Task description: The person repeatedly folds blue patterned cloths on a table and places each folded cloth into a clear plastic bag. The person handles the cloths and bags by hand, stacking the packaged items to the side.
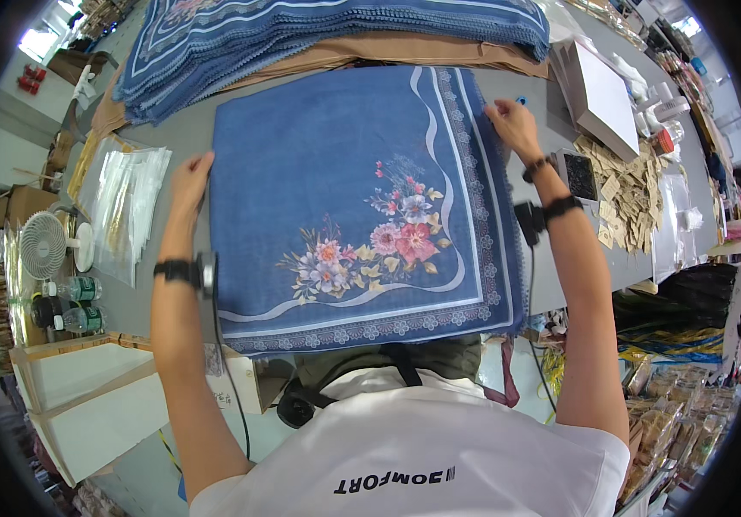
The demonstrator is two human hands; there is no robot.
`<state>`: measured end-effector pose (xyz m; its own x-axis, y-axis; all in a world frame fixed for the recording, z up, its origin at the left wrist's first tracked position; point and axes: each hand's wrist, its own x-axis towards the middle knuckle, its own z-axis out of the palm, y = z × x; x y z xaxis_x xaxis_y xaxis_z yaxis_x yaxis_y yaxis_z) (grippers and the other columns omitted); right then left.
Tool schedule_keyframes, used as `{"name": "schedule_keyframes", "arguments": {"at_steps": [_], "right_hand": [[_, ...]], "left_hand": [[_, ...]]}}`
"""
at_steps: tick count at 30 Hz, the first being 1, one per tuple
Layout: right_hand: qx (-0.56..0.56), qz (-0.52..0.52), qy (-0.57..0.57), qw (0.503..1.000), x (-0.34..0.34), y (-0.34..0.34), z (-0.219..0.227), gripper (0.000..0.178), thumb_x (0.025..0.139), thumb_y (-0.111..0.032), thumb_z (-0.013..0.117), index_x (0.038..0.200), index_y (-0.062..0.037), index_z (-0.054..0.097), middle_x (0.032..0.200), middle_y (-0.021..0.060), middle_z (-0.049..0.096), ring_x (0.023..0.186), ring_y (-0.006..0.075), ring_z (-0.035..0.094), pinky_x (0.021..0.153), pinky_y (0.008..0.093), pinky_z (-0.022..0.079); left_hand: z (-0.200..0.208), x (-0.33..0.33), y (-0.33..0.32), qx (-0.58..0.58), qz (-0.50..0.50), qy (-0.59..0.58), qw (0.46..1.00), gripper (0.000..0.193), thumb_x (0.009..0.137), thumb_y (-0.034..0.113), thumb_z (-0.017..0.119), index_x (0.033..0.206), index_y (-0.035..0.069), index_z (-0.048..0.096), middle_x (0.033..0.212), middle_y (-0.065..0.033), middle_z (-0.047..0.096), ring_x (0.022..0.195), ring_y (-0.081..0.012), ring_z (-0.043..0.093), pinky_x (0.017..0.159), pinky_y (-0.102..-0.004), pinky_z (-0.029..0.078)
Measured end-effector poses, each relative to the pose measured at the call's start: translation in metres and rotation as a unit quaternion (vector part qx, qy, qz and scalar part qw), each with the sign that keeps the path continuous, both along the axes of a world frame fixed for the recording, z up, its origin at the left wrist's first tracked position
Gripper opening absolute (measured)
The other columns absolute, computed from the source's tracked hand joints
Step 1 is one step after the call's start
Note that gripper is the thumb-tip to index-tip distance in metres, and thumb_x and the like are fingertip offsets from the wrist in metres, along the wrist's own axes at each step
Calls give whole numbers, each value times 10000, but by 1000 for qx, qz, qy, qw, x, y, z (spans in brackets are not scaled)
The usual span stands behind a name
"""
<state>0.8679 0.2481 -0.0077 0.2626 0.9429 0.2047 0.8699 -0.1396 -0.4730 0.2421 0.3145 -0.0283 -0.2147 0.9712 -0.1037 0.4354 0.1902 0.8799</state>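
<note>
A blue scarf point(318, 172), folded to a near square, lies on the grey table in front of me. Pink and pale flowers fill its near right part, and a white ribbon and lace border run along the right and near edges. My left hand point(189, 183) has its fingers closed at the scarf's left edge, toward the far corner. At the far right edge, my right hand point(515, 129) pinches the border with thumb and fingers. The near edge of the cloth hangs by the table's front, close to my body.
A thick stack of similar blue scarves point(336, 43) lies beyond, over brown paper point(387, 53). Clear plastic bags point(129, 198) are on the left, near a small fan point(44, 245) and bottles point(81, 319). At right are a white box point(599, 99), a black tray point(577, 175) and scattered tan tags point(627, 198).
</note>
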Motion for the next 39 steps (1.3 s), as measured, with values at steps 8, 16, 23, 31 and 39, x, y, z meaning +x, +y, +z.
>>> {"name": "schedule_keyframes", "arguments": {"at_steps": [8,16,23,31,39], "right_hand": [[67,20,205,976,-25,49,5,331,958,-273,722,1141,2,727,966,179,763,843,246,712,793,372,545],[-2,262,149,954,-2,-126,12,239,867,59,706,1076,-56,727,1186,60,730,1128,174,652,1029,336,479],[10,73,212,975,-1,-81,-6,203,876,-152,769,1063,-78,742,1221,90,718,1165,256,648,961,364,509],[68,27,67,995,-46,-11,17,289,866,-307,833,999,-62,755,908,128,759,828,252,718,765,343,544],[175,125,151,965,-50,-135,64,292,939,-113,749,1230,-84,740,1012,45,747,902,108,654,827,255,521]], "left_hand": [[30,45,35,62,-44,-40,996,433,919,249,792,1215,-53,701,1095,-67,718,982,-135,641,880,-282,500],[15,-41,-138,130,-129,102,978,234,989,15,645,1210,38,718,1210,-59,683,1127,-185,633,1025,-293,472],[13,-33,-115,111,-25,70,991,417,950,317,748,1259,38,713,1168,-102,707,1165,-213,636,1050,-338,468],[34,20,-36,103,-62,164,979,408,886,357,829,1096,26,716,921,-74,689,852,-172,621,756,-334,498],[70,-3,-162,274,-45,-109,954,252,935,17,728,1176,14,654,1112,-59,657,1068,-142,612,964,-277,483]]}}
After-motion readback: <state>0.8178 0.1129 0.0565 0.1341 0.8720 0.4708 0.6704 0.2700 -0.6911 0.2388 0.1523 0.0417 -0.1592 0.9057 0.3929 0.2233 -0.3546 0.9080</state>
